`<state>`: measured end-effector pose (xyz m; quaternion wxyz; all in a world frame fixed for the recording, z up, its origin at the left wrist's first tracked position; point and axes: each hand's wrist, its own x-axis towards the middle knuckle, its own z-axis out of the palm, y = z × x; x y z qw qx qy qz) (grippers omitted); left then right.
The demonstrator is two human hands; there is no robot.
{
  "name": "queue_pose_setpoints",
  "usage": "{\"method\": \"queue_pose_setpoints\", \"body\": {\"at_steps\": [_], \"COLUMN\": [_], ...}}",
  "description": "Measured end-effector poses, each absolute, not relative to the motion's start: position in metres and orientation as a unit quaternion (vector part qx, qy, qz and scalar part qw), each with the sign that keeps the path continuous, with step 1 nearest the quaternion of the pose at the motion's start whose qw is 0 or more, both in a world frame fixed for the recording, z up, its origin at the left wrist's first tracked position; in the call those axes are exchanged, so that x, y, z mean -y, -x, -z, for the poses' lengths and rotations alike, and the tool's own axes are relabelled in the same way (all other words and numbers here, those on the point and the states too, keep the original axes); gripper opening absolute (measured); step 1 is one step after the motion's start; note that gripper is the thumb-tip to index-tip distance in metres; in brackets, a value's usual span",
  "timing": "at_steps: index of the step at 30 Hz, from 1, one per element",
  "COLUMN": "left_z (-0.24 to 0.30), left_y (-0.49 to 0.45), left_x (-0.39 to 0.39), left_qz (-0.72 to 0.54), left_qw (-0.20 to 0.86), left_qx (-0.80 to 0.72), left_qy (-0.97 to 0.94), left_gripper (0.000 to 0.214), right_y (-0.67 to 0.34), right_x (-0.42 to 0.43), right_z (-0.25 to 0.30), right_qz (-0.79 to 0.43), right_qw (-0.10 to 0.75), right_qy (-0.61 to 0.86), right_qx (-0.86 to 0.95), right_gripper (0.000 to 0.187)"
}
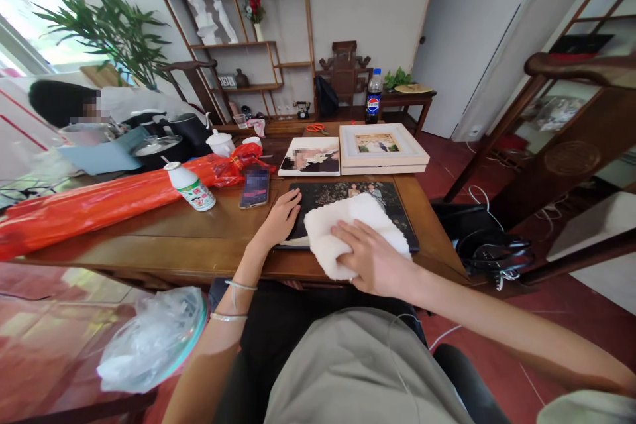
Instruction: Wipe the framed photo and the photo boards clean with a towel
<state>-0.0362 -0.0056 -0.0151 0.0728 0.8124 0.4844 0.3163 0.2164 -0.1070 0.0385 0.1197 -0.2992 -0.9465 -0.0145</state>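
Observation:
A dark photo panel (311,202), perhaps an album cover, lies flat at the near edge of the wooden table and shows two people in print. My left hand (282,217) rests on its left edge, fingers stretched out and holding nothing. A white fluffy cloth (380,218) is spread over the panel's near right part and hides it there. My right hand (370,255) grips this cloth from above, with the fingers laid over it and the thumb tucked beneath. Behind the panel are a photo book (318,162) and a white picture frame (412,146).
To the left are a phone (255,187), a white bottle (191,189) and a long red plastic-wrapped bundle (124,202). Farther back stand orange scissors (315,127), a cola bottle (373,99) and a teapot (220,142). A bag-lined bin (154,338) is on the floor. Another person leans at far left.

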Motion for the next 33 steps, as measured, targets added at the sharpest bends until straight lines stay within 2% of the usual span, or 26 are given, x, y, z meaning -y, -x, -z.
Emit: {"method": "queue_pose_setpoints", "body": {"at_steps": [4,7,10,13,18,23,28,33], "left_z": [0.014,0.016,0.017,0.018,0.019,0.017,0.016,0.017], "left_y": [0.037,0.037,0.035,0.033,0.033,0.034,0.035,0.034], "left_x": [0.006,0.005,0.006,0.006,0.005,0.005,0.006,0.006], "left_qz": [-0.310,-0.315,-0.323,-0.326,-0.327,-0.324,-0.320,-0.325], "left_qw": [0.081,0.081,0.072,0.062,0.061,0.071,0.084,0.081], "left_qx": [-0.485,-0.487,-0.490,-0.493,-0.491,-0.492,-0.492,-0.495], "left_qy": [-0.813,-0.811,-0.806,-0.804,-0.805,-0.805,-0.805,-0.802], "left_gripper": [0.044,0.043,0.043,0.043,0.043,0.043,0.044,0.043], "right_y": [-0.247,-0.277,-0.290,-0.277,-0.230,-0.201,-0.205,-0.196], "right_x": [0.071,0.033,0.031,0.072,0.135,0.090,0.013,0.039], "right_z": [-0.040,-0.041,-0.040,-0.037,-0.032,-0.041,-0.058,-0.056], "right_qz": [0.038,0.088,0.113,0.123,0.060,0.036,0.072,0.103], "right_qw": [0.157,0.141,0.117,0.108,0.091,0.099,0.075,0.042], "right_qy": [0.363,0.467,0.524,0.501,0.400,0.351,0.438,0.450], "right_qx": [0.918,0.868,0.836,0.850,0.910,0.931,0.893,0.886], "right_gripper": [0.028,0.027,0.028,0.030,0.026,0.031,0.033,0.029]}}
